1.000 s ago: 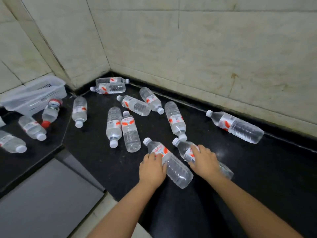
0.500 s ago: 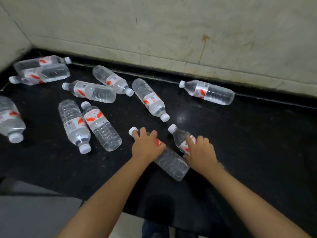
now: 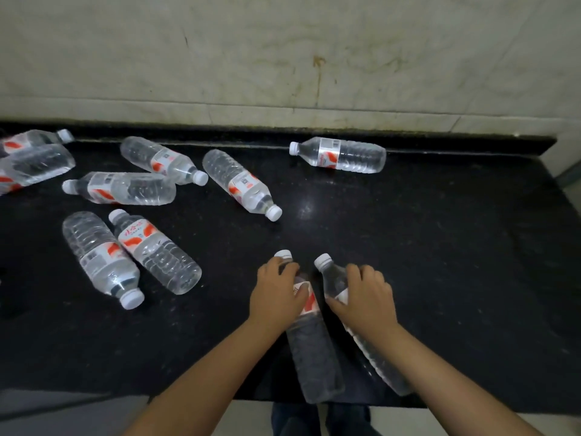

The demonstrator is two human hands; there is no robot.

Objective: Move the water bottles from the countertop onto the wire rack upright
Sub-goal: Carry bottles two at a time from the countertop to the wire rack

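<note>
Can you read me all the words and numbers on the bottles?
No text can be read clearly.
Bottle with red characters: red brush-style writing on its white label, too blurred to read.
Bottle by the wall: small dark print, too small to read.
Bottle in the left hand: red and white label, partly covered, unreadable.
The other bottles: labels too blurred.

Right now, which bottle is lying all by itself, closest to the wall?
The bottle at the back right, lying sideways along the wall with its white cap pointing left. The other loose bottles are bunched on the left, and two are under the hands.
</note>
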